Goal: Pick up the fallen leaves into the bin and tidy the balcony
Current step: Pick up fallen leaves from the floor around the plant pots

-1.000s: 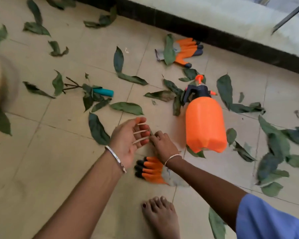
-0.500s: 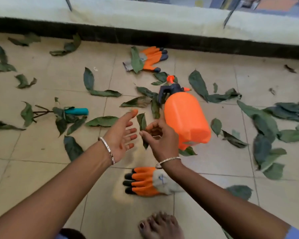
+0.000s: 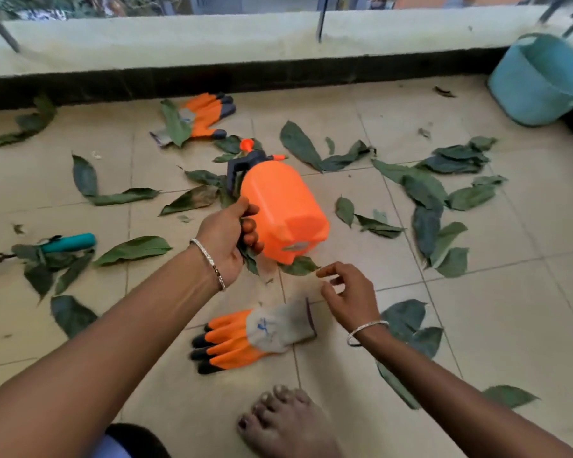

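Note:
Several green fallen leaves (image 3: 424, 190) lie scattered over the tiled balcony floor. My left hand (image 3: 227, 238) grips a dark leaf (image 3: 250, 261) in curled fingers, just left of an orange spray bottle (image 3: 285, 209) lying on its side. My right hand (image 3: 349, 295) hovers with loosely curled fingers and holds nothing. Its fingertips are close to the tip of a leaf (image 3: 298, 266) half under the bottle's base. A teal bin (image 3: 540, 77) stands at the far right by the wall.
An orange and grey glove (image 3: 255, 335) lies between my arms, and a second glove (image 3: 199, 117) lies near the low wall (image 3: 245, 38). A teal-handled tool (image 3: 68, 242) with twigs lies at left. My bare foot (image 3: 288, 421) is at the bottom.
The leaf that my right hand pinched is now in my left hand, whose fingers have closed round it. My right hand has dropped lower right. The view lifted and the teal bin appeared.

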